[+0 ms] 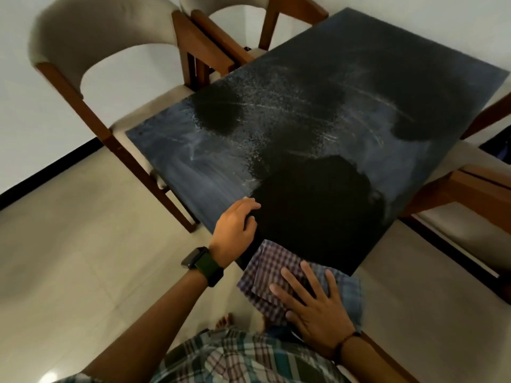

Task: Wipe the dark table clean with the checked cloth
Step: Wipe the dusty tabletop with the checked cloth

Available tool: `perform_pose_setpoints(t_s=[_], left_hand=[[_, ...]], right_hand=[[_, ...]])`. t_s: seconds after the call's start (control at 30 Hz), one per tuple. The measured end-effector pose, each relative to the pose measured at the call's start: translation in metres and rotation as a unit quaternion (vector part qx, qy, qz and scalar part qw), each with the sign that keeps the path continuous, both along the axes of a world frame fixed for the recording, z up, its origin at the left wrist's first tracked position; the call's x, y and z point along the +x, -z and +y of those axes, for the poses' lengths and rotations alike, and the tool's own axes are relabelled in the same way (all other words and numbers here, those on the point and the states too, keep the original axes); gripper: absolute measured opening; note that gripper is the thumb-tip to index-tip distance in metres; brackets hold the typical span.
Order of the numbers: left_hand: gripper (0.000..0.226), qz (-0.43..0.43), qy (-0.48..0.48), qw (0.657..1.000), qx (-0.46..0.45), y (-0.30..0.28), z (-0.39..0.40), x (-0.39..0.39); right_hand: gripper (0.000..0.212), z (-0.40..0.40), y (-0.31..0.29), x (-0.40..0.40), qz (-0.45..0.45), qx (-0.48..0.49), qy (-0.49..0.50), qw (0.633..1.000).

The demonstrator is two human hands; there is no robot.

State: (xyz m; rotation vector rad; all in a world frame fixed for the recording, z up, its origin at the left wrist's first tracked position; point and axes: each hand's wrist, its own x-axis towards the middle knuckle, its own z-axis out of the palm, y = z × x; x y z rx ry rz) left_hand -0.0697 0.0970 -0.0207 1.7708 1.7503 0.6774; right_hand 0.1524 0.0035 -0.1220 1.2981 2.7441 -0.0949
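1. Right hand (312,305) lies flat on the checked cloth (265,269), fingers (309,275) straight and spread, pressing it down, not gripping.
2. Cloth sits at the near corner of the counter (345,78), partly hanging over the near edge.
3. Left hand (235,225) rests on the near left edge of the counter, fingers loosely bent, holding nothing.
4. Progress: early to middle, judging by the surface. A dull smeared patch shows on the near left; speckled droplets and streaks cover the middle and far part.
5. Left to do: most of the middle and far right.
6. Room: padded wooden chairs (91,51) on the left and far sides, more wood frame on the right, pale tiled floor (69,258), white wall.
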Motion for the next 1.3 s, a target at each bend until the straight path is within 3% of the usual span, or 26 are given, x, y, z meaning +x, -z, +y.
perform_pose_setpoints(t_s=[0.1,0.2,0.33,0.43,0.53,0.67,0.77,1.1,1.3], left_hand=[[0.032,-0.006,-0.019,1.0,0.006,0.001,-0.008,0.0],[0.03,-0.009,-0.06,0.998,0.026,-0.003,-0.017,-0.005],[0.027,0.005,-0.08,0.995,0.052,-0.002,-0.027,-0.014],[0.029,0.011,-0.088,0.994,0.058,0.002,-0.036,-0.021],[0.03,-0.002,-0.119,0.993,0.023,0.009,-0.042,-0.026],[0.034,-0.011,-0.125,0.992,-0.023,0.021,-0.037,-0.035],[0.033,-0.023,-0.132,0.99,-0.035,0.02,-0.031,-0.039],[0.027,-0.015,-0.124,0.991,0.05,-0.003,-0.007,-0.11],[0.029,-0.044,-0.109,0.993,0.028,0.002,0.019,-0.145]], right_hand=[[0.05,0.018,-0.008,-0.025,0.004,-0.051,0.022,0.998],[0.049,0.076,-0.023,-0.092,0.028,-0.021,-0.009,0.999],[0.062,0.147,-0.036,-0.173,-0.027,-0.068,-0.029,0.997],[0.06,0.129,-0.024,-0.155,-0.039,-0.056,-0.054,0.996],[0.051,0.066,-0.013,-0.084,0.032,0.007,-0.038,0.999],[0.054,0.019,-0.009,-0.021,0.001,0.001,-0.03,1.0],[0.053,0.033,-0.01,-0.045,-0.004,-0.027,-0.022,0.999],[0.06,0.166,-0.025,-0.246,-0.022,-0.046,-0.012,0.999],[0.056,0.097,-0.007,-0.161,-0.002,0.003,0.019,1.0]])
